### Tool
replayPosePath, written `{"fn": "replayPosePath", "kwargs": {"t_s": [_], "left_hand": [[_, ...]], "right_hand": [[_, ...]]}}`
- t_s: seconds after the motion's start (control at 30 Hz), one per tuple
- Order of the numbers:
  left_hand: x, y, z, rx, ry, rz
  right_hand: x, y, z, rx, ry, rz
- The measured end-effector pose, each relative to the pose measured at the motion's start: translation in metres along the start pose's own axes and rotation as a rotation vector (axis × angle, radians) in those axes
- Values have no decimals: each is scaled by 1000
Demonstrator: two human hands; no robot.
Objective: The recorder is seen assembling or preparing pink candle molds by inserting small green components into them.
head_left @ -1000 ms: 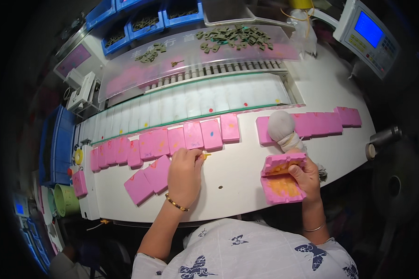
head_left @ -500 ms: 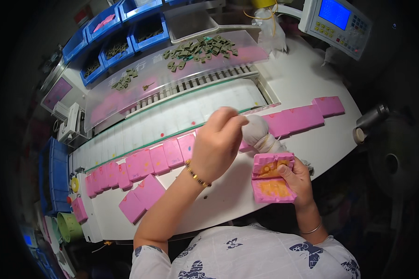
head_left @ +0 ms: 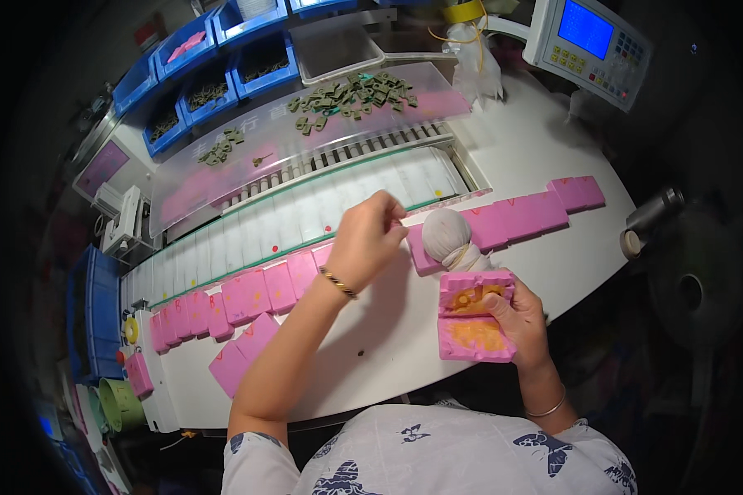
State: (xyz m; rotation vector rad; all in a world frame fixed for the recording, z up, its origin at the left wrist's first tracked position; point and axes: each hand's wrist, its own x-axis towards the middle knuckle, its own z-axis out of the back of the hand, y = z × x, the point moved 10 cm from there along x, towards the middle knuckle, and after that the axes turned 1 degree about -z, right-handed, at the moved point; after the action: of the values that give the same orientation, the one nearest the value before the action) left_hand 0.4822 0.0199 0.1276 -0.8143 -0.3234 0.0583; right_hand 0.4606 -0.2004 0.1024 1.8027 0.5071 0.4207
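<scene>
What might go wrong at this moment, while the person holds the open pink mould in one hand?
1. The open pink mould rests only in the right hand, off the table edge; it may slip.
2. The left hand reaches over the row of pink blocks; the forearm could push them.
3. The white cloth bundle stands near both hands and may tip.

Left hand's off the table and up by the belt

A second ago my left hand (head_left: 370,239) was flat down on the pink mould blocks (head_left: 256,293) near me; now it's lifted, fingers pinched, over the white conveyor strip (head_left: 305,210), beside the white cloth bundle (head_left: 450,235).
</scene>
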Motion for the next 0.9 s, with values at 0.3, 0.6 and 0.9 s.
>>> {"fn": "replayPosePath", "kwargs": {"t_s": [0.3, 0.6, 0.9], "left_hand": [[-89, -3, 15, -1011, 32, 275], [-133, 12, 1, -1006, -123, 403], [-142, 24, -7, -1043, -15, 488]], "right_hand": [[2, -15, -23, 4, -8, -35], [1, -36, -54, 115, 29, -81], [-5, -45, -62, 105, 67, -108]]}}
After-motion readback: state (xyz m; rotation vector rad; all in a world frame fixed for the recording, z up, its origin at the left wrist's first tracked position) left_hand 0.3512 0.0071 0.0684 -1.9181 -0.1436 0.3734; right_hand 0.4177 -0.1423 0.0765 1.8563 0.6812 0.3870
